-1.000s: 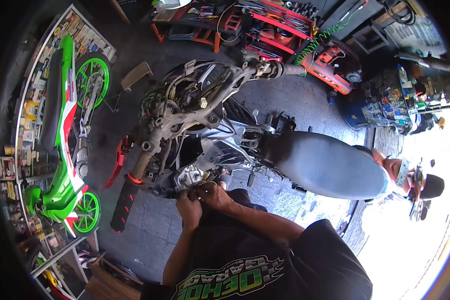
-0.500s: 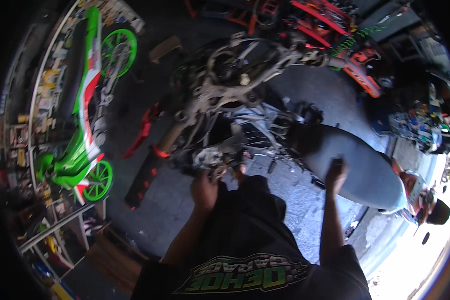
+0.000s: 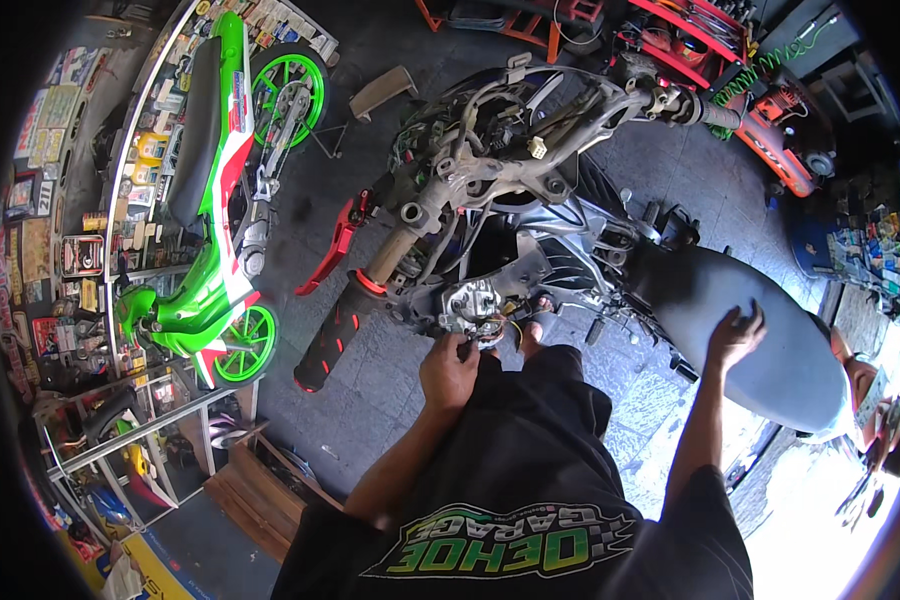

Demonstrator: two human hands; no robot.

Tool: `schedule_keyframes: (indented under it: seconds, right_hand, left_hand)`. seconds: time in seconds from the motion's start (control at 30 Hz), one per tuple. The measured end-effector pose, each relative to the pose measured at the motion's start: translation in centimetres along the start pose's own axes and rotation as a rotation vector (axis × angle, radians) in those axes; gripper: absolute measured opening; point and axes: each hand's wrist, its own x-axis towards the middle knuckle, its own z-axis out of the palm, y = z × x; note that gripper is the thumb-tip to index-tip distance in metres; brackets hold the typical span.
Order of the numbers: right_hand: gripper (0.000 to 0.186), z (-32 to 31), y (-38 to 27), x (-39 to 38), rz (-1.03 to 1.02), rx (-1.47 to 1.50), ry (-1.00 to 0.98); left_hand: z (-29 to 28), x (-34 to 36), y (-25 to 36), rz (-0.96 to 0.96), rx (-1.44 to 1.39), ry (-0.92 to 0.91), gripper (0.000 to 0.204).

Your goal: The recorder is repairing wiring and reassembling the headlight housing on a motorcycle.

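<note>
Silvery metal housing (image 3: 471, 302), blocky with no clear long axis, lies at one o'clock from the left hand (image 3: 447, 377), the nearer one, its grip bunched just beside; whether it pinches anything, I cannot tell. From the right hand (image 3: 735, 342), half-curled over the motorcycle seat (image 3: 790, 378), contents unclear, it's nine o'clock.

One motorbike (image 3: 580, 235) is before the person (image 3: 495, 460), its seat (image 3: 785, 365) to the right. A second motorbike (image 3: 232, 195) is at the left; beyond, right, a compressor (image 3: 782, 155).
</note>
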Motion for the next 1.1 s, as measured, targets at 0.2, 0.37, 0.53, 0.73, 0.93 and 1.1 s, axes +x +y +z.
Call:
schedule_keyframes:
  seconds: [0.2, 0.37, 0.53, 0.73, 0.93, 1.1]
  right_hand:
    - [0.036, -4.1, -19.3, -9.7, -0.204, 0.772, -0.684]
    - [0.031, -4.2, -28.5, -12.1, -0.531, 0.931, -1.101]
    - [0.033, -2.4, -30.6, -12.9, -0.666, 0.888, -1.357]
    - [0.029, -3.4, -32.1, -13.3, -0.836, 0.563, -1.106]
    - [0.024, -0.5, -31.8, -15.0, -0.392, 0.940, -1.186]
    - [0.032, 1.0, -31.9, -16.0, -0.304, 0.639, -1.229]
  left_hand:
    - [0.3, 0.4, 0.6, -0.050, -0.119, 0.055, 0.016]
    - [-0.8, 2.7, 2.0, -0.158, -0.281, 0.097, 0.019]
    - [0.8, 3.9, 0.6, -0.450, -0.533, 0.110, 0.022]
    - [0.9, 4.8, 0.7, -0.403, -0.616, 0.142, 0.022]
    - [-0.3, 4.1, 1.1, -0.433, -0.894, 0.174, 0.019]
    - [-2.2, -1.2, -0.6, -0.414, -0.573, 0.186, 0.023]
